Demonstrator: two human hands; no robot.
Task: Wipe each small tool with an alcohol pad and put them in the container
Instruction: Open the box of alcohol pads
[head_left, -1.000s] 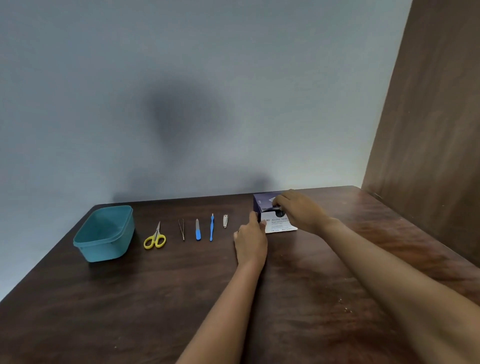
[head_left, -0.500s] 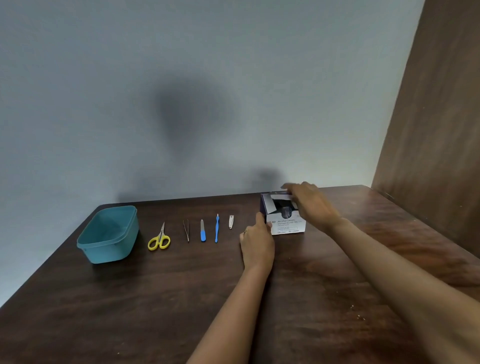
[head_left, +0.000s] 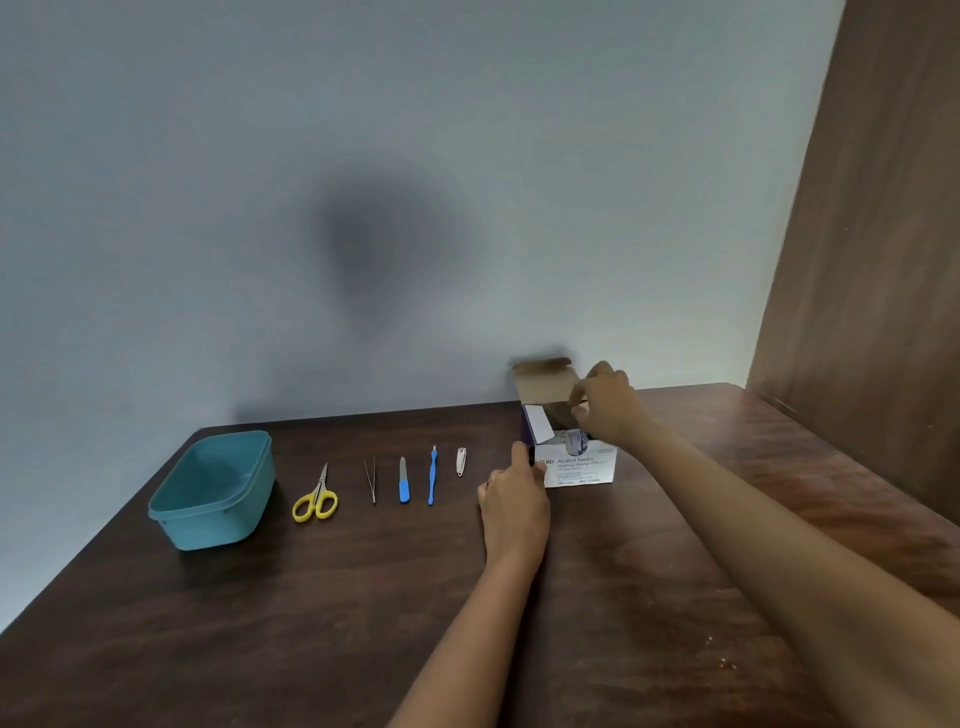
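Observation:
A box of alcohol swabs (head_left: 579, 467) stands at the back of the dark wooden table (head_left: 363, 597), its lid flap (head_left: 545, 379) raised. My left hand (head_left: 514, 499) holds the box's left front corner. My right hand (head_left: 608, 405) grips the edge of the raised flap, over the open top where pads show. To the left lie, in a row, a nail clipper (head_left: 461, 461), a blue cuticle tool (head_left: 432, 474), a blue-handled file (head_left: 403, 486), tweezers (head_left: 370, 479) and yellow-handled scissors (head_left: 316, 496). A teal container (head_left: 213, 491) sits furthest left, with nothing visible inside.
A grey wall rises right behind the table. A brown wooden panel (head_left: 872, 260) closes off the right side. The table's left edge runs diagonally near the teal container.
My right hand has lifted the box's lid flap from closed to upright. My left hand has stayed at the box's front corner.

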